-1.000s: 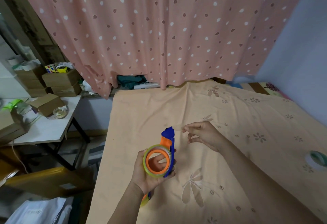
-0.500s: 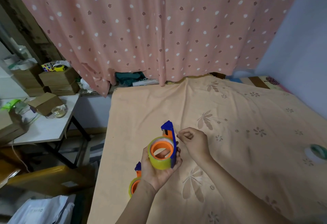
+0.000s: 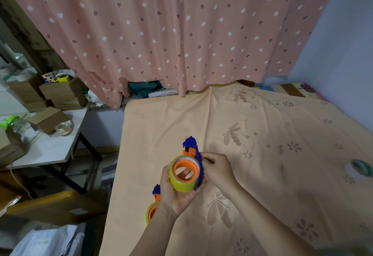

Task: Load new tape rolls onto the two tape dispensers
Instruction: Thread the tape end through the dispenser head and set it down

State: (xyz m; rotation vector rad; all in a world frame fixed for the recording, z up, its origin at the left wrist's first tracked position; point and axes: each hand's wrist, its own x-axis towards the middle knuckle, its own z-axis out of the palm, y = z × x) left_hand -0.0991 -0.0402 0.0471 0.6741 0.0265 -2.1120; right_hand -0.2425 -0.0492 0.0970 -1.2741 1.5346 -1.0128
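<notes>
fingers: left hand (image 3: 177, 193) is wrapped around the yellow tape roll (image 3: 182, 183), thumb on its near side and fingertips curling under; right hand (image 3: 217, 169) is pinched shut at the dispenser's far flank, but what it pinches, a tape end or the frame itself, is hidden.
held dispenser: blue and orange tape dispenser (image 3: 191, 148) is lifted above the bedsheet (image 3: 262, 154), cutter head pointing away, roll seated around its orange hub (image 3: 184, 172).
second dispenser: another blue and orange dispenser (image 3: 155, 192) lies on the sheet below the left wrist, a roll (image 3: 151, 212) already around its hub, partly hidden by the arm.
spare roll: a green-edged tape roll (image 3: 361, 167) lies well apart near the sheet's right edge.
step in hand: likely finishing the second load, since both dispensers carry rolls.
next move: probably find the free end, draw it toward the cutter head and thread it under the blade; this calls for the left hand to keep the roll from turning.
risk: the end may stick back onto the roll.
</notes>
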